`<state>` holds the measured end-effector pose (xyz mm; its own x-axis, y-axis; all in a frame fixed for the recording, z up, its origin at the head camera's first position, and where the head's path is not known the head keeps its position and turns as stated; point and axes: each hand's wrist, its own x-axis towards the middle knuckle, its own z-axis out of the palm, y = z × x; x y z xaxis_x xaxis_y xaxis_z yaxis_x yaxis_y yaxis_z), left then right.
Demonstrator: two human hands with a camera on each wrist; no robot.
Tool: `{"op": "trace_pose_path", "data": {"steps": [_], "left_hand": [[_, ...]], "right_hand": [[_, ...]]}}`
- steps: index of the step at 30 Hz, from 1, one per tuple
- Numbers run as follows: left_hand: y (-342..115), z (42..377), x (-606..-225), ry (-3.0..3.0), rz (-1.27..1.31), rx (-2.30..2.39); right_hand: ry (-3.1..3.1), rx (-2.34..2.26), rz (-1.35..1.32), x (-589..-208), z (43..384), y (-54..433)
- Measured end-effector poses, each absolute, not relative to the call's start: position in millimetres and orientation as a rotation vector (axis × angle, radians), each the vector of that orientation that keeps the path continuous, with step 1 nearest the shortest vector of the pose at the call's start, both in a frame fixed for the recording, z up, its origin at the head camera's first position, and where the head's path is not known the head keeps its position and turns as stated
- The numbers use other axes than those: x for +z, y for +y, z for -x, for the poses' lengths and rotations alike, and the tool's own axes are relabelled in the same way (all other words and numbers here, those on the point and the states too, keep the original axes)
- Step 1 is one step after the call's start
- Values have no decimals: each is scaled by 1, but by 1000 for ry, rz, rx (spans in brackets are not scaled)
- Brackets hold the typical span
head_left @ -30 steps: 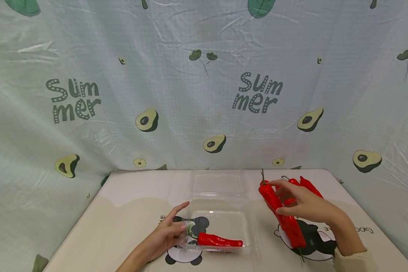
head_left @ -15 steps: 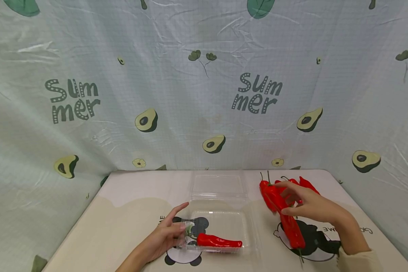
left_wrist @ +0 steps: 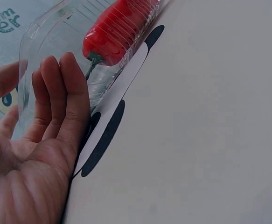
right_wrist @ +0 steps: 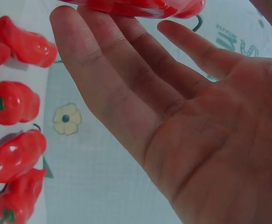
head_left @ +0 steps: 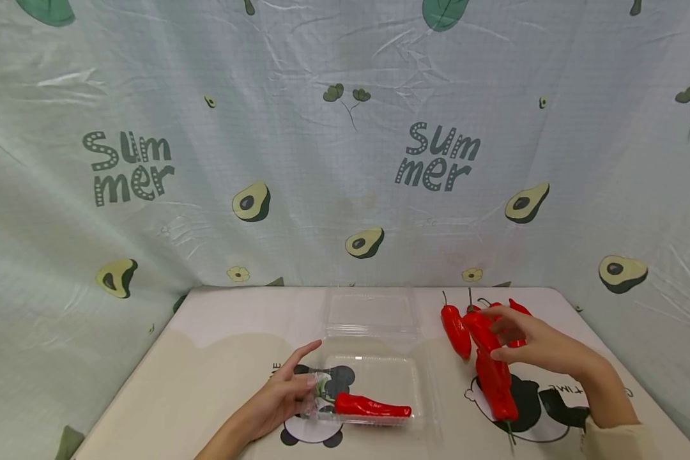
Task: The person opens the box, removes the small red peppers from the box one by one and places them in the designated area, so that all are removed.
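Note:
In the head view, an open clear plastic clamshell box (head_left: 388, 374) holds one red pepper (head_left: 374, 407) along its near side. My left hand (head_left: 278, 396) grips the box's left wall, index finger raised away from it; the left wrist view shows several fingers (left_wrist: 75, 93) against the plastic, close to the pepper's green stem. My right hand (head_left: 537, 342) holds another red pepper (head_left: 482, 331) between thumb and fingertips. The right wrist view catches only the lower side of this held pepper (right_wrist: 140, 5) at its top edge. Below it a red pepper (head_left: 497, 393) lies on the table.
Several more red peppers lie around the right hand, among them one pepper (head_left: 456, 332) to its left. The box's lid (head_left: 370, 310) lies folded back towards the patterned curtain (head_left: 299, 160). Animal drawings mark the table mat (head_left: 218, 358).
My right hand has shifted to the right with the held pepper, baring the pepper lying at the left of the pile. The left hand and the box stay put.

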<state>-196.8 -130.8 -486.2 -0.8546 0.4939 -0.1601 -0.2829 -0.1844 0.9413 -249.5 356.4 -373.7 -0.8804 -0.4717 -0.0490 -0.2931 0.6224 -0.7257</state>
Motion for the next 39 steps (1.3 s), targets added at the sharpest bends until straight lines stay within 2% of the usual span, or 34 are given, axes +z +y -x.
{"op": "trace_pose_path", "data": {"steps": [39], "left_hand": [[-131, 196, -484, 1618, -239, 2054]], "right_hand": [[2508, -1208, 503, -382, 255, 393]]}}
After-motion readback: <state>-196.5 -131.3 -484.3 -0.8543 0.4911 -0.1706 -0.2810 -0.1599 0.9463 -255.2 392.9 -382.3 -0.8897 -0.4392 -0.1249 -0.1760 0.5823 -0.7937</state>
